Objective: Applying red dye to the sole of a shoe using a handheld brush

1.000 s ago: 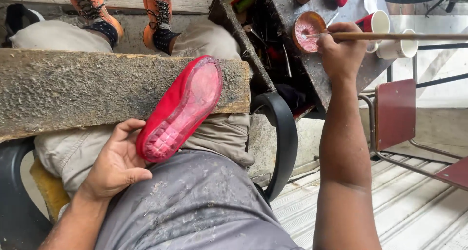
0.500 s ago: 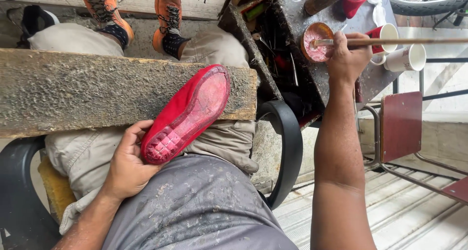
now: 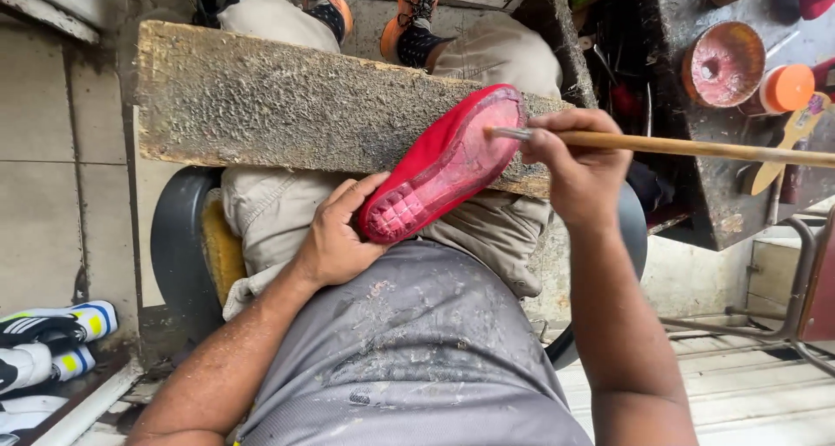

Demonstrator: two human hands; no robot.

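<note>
A red shoe sole (image 3: 444, 163) lies bottom up across a rough wooden board (image 3: 287, 107) on my lap. My left hand (image 3: 335, 233) cups the sole's heel end from below. My right hand (image 3: 574, 168) grips a long wooden-handled brush (image 3: 696, 146), and its tip touches the toe end of the sole. The sole's surface looks glossy near the brush tip.
A round reddish glue tin (image 3: 724, 63) and an orange-capped pot (image 3: 785, 87) stand on a cluttered dark bench at the upper right. Several white sport shoes (image 3: 48, 342) lie at the lower left. Orange shoes on my feet (image 3: 409, 16) show beyond the board.
My right hand has drawn the brush back from the glue tin and set its tip on the sole. The left hand still holds the heel.
</note>
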